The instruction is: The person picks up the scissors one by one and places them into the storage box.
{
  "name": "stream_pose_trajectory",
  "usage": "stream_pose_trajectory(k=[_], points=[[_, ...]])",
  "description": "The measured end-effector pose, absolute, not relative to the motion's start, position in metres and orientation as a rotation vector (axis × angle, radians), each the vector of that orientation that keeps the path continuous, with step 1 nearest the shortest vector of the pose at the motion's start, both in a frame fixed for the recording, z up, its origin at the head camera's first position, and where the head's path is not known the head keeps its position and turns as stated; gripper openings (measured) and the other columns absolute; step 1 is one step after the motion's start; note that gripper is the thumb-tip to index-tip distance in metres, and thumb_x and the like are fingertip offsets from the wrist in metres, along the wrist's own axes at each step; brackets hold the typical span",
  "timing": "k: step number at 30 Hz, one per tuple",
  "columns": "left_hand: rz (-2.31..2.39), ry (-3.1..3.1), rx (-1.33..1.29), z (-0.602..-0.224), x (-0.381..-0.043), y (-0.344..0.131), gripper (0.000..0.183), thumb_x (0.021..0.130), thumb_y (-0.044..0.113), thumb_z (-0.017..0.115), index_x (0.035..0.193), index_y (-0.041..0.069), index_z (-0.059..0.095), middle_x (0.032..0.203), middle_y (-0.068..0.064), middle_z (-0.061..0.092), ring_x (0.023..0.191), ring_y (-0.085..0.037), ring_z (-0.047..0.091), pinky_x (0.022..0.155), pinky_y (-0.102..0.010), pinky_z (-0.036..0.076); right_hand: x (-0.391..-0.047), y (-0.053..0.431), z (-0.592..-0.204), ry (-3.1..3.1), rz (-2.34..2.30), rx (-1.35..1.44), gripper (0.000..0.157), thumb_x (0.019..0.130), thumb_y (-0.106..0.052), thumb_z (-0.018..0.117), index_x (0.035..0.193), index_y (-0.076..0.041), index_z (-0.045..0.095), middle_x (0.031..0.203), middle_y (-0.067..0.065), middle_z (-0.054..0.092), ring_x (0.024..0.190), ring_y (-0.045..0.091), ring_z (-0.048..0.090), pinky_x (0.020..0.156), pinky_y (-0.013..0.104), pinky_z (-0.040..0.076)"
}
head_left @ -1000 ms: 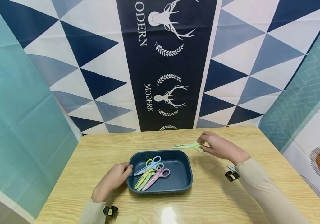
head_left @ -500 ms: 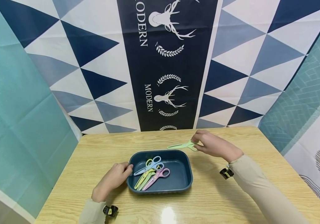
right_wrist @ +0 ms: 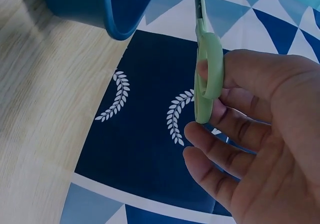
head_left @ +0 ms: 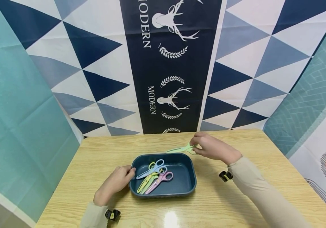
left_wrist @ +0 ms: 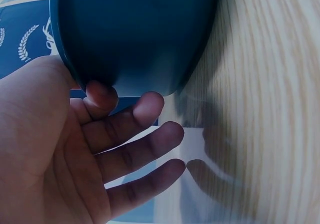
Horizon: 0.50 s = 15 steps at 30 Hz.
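My right hand (head_left: 210, 147) pinches light green scissors (head_left: 177, 149) by the handle loops, blades pointing left over the back rim of a dark blue plastic bin (head_left: 180, 186). In the right wrist view the thumb and index finger grip a green handle (right_wrist: 215, 64). My left hand (head_left: 117, 180) holds the bin's left wall, thumb at the rim, the other fingers outside against or beside it. Inside the bin's left half lie blue scissors (head_left: 147, 173), yellow scissors (head_left: 143, 185) and pink scissors (head_left: 155, 183), with another green pair (head_left: 148, 186) partly hidden between them.
The bin stands on a wood-grain table (head_left: 208, 202). Behind the table's back edge hangs a patterned cloth (head_left: 174, 69) with triangles and deer heads. A small black wrist camera (head_left: 225, 176) sits at the right cuff, another wrist camera (head_left: 113, 215) at the left.
My right hand has moved left with the green scissors, bringing the blades over to the bin's back rim. The left hand and the bin have stayed put.
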<state>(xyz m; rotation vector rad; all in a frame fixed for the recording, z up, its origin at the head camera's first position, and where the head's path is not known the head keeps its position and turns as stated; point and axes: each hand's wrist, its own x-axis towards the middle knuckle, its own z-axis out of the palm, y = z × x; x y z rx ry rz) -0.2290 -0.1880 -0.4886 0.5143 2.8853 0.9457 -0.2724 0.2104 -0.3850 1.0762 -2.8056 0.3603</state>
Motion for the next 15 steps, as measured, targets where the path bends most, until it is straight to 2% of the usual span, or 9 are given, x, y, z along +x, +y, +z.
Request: stream_pose_trajectory(k=[15], points=[[0.946, 2.890, 0.517, -0.489, -0.229, -0.188, 0.038, 0.108, 0.022, 0.050, 0.070, 0.015, 0.049, 0.060, 0.006, 0.042, 0.050, -0.006, 0.038, 0.053, -0.022, 0.034, -0.274, 0.185, -0.380, -2.765, 0.367, 1.139, 0.013, 0.093, -0.012, 0.074, 0.105, -0.006, 0.077, 0.105, 0.006, 0.070, 0.098, 0.021, 0.066, 0.086, 0.038, 0.057]])
